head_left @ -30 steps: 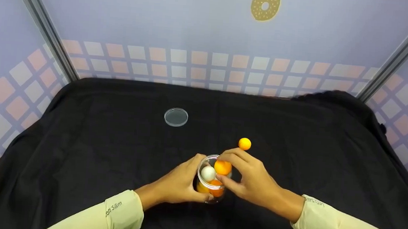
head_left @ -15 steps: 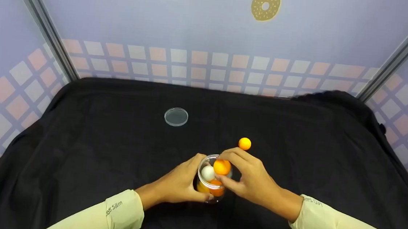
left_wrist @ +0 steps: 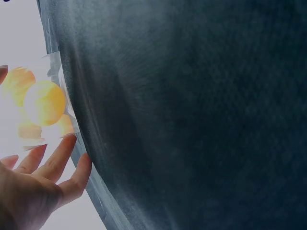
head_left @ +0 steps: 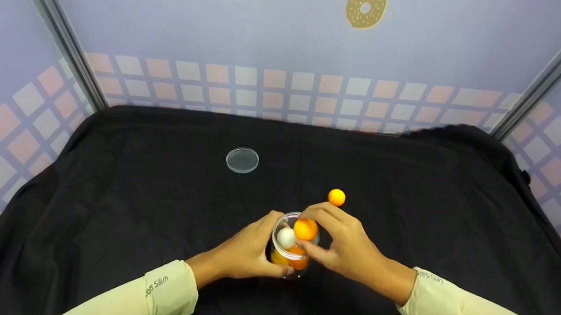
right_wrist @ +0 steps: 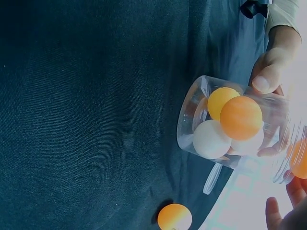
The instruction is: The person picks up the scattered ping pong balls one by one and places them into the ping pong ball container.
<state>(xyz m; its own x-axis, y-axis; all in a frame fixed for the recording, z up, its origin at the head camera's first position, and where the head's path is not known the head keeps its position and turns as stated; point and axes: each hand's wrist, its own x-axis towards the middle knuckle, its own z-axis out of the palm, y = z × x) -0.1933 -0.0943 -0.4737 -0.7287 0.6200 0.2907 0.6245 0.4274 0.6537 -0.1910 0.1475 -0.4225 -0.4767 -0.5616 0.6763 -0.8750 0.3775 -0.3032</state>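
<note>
A clear plastic jar (right_wrist: 186, 125) without its lid holds several white and orange balls that look like ping-pong balls. My left hand (head_left: 248, 250) grips the jar from its left side, thumb toward the front. An orange ping-pong ball (head_left: 306, 229) is pinched between the thumb and fingers of my right hand (head_left: 349, 243), right at the jar's mouth. Inside, a white ball (right_wrist: 211, 139) lies toward the bottom beside an orange ball (right_wrist: 241, 118). The left wrist view shows my left fingers (left_wrist: 56, 160) spread against the jar, washed out by bright light.
One loose orange ball (head_left: 336, 197) lies on the black cloth (head_left: 158, 183) just beyond my right hand. Farther back and to the left rests a round clear lid (head_left: 242, 161). Patterned panels (head_left: 290, 38) enclose the table at the back and sides.
The orange ball in my right hand has shifted very slightly left over the jar's mouth. My left hand and the jar stay in place.
</note>
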